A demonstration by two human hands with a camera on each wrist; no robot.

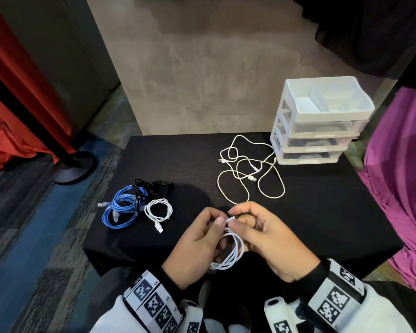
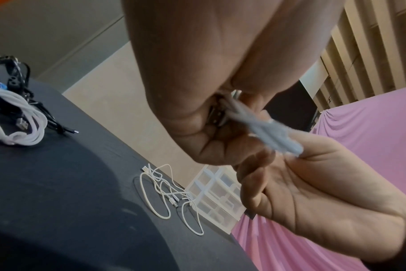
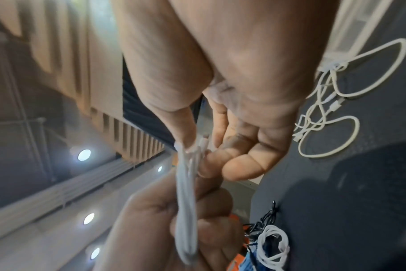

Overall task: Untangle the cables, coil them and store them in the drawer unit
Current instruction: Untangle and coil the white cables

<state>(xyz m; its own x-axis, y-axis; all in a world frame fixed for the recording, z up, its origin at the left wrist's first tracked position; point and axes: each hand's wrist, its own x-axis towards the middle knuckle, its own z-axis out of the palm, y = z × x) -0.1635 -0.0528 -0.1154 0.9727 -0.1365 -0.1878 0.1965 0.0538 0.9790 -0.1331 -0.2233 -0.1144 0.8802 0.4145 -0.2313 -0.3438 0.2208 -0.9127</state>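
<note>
I hold a small white cable coil [image 1: 228,251] between both hands above the bench's [image 1: 310,212] near edge: my left hand [image 1: 197,246] grips the loops, my right hand [image 1: 269,239] pinches the plug end. Light, springy, slick, I judge; best pinched where the loops cross.

1. Bare left hand [image 1: 197,241] and right hand [image 1: 271,243], lower centre of the frame.
2. White wrist units [image 1: 151,301] printed with black square markers, over black cuffs [image 1: 320,272].

Black table [image 1: 310,212]; purple cloth [image 1: 399,169] right; red drape [image 1: 22,75] left.
</note>
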